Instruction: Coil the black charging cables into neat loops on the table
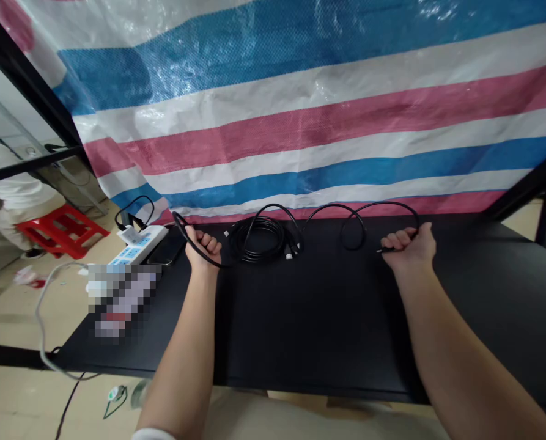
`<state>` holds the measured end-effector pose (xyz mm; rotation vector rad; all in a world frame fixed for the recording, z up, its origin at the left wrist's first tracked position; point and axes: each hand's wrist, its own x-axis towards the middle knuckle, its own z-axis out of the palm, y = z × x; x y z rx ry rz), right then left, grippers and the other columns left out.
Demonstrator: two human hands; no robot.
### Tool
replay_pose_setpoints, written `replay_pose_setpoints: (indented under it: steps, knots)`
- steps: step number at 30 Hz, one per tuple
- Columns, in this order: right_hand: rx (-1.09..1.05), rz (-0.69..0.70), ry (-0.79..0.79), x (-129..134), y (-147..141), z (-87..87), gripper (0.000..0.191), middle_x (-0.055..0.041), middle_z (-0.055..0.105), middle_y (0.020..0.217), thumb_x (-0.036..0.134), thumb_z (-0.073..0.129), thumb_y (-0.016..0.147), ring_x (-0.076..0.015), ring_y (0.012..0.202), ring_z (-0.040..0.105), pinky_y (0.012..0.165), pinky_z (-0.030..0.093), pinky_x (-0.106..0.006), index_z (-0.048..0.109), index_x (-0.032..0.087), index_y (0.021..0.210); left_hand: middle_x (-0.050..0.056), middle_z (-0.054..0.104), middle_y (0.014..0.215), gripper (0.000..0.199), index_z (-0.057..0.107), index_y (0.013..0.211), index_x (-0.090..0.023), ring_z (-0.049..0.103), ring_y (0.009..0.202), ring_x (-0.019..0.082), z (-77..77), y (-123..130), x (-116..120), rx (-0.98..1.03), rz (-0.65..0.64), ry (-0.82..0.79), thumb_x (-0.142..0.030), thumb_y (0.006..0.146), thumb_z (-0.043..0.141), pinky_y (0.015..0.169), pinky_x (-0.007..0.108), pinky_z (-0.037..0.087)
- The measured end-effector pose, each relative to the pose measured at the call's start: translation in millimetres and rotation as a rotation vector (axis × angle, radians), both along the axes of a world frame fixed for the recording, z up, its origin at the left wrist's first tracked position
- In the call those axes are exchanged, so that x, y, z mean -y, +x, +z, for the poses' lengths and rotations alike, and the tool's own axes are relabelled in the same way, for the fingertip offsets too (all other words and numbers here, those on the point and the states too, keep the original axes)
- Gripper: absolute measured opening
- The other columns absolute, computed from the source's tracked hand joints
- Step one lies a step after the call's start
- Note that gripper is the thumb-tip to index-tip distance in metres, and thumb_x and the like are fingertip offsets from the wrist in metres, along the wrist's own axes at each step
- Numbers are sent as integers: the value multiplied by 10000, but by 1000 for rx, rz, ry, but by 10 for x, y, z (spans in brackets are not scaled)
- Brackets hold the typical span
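- Two bare hands work at the far edge of one black table, both closed in fists on one black cable
- The left hand has its fingers curled tight around a loop of that cable, which arcs up and to the left of the knuckles and comes back under the wrist
- The right hand is clamped on the other stretch, with a short tip of the cable poking out to the left of the fist
- Between the hands the cable runs along the far table edge in about three arches and one small loop just left of the right hand
- One coiled bundle of black cable lies on the table between the hands, nearer the left one; it may be part of the same cable, but the tangle is too dense to tell
- One white power strip sits at the far left of the table, with one dark phone just beside it on the right
- One striped tarp in blue, white and pink hangs behind the table
- One red stool stands on the floor at the far left, beside a person in white clothing
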<state>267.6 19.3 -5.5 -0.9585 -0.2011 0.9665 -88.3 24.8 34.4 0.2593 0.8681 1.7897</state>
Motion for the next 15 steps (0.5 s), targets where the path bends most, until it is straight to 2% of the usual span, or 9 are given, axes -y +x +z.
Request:
replay_pose_setpoints:
  steps: [3, 7, 10, 15]
  knots:
    - [1, 31, 113, 58, -3, 80, 426, 74, 150, 378, 294, 133, 952, -101, 304, 201, 349, 260, -230, 267, 229, 553, -94, 153, 405, 497, 273, 533, -197, 152, 288, 49, 5, -104, 9, 33, 53, -32, -466, 946, 341, 293, 158, 129]
    - [142, 77, 283, 54, 3, 64, 385, 83, 177, 381, 352, 323, 925, -95, 307, 226, 371, 286, -230, 316, 224, 562, -93, 179, 409, 478, 314, 548, -194, 172, 287, 46, 14, -158, 42, 30, -30, 24, -462, 942, 353, 293, 152, 144]
    - [200, 68, 279, 36, -51, 43, 328, 92, 283, 375, 356, 485, 865, -88, 305, 285, 365, 295, -222, 355, 228, 594, -98, 181, 414, 444, 340, 572, -193, 173, 279, 44, 19, -125, 42, -3, -101, -30, -434, 945, 358, 293, 148, 137]
    - [421, 53, 206, 19, -202, 21, 355, 81, 492, 420, 407, 667, 740, -74, 286, 298, 323, 213, -203, 363, 243, 660, -117, 184, 435, 351, 380, 640, -205, 171, 274, 41, 7, -22, 16, -102, -156, -145, -418, 906, 466, 298, 143, 105]
